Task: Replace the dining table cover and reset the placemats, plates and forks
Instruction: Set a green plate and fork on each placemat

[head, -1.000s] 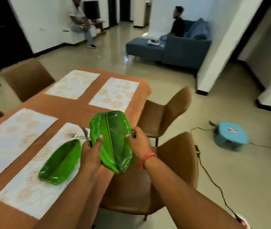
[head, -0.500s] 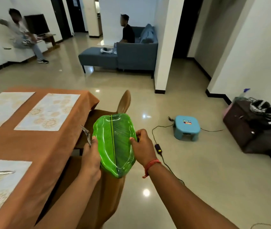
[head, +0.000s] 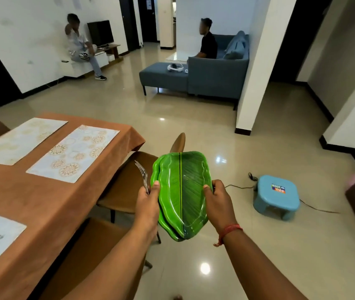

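A glossy beige tiled floor (head: 128, 100) reflects ceiling lights as bright spots. White walls (head: 20, 40) carry dark skirting, and a white square pillar (head: 258, 68) stands mid-room. A blue-grey sectional sofa (head: 213, 76) sits behind it with a person (head: 208, 43) seated on it; another person (head: 79, 46) perches on a low white TV unit (head: 85, 63) beside a television (head: 100, 33). Brown chairs (head: 126, 187) stand in the foreground. A light blue plastic stool (head: 276, 197) rests on the floor, with a black cable (head: 237, 186) near it.

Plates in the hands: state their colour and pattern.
Glossy green plates, shaped and veined like banana leaves with a yellow-green midrib, in the head view.
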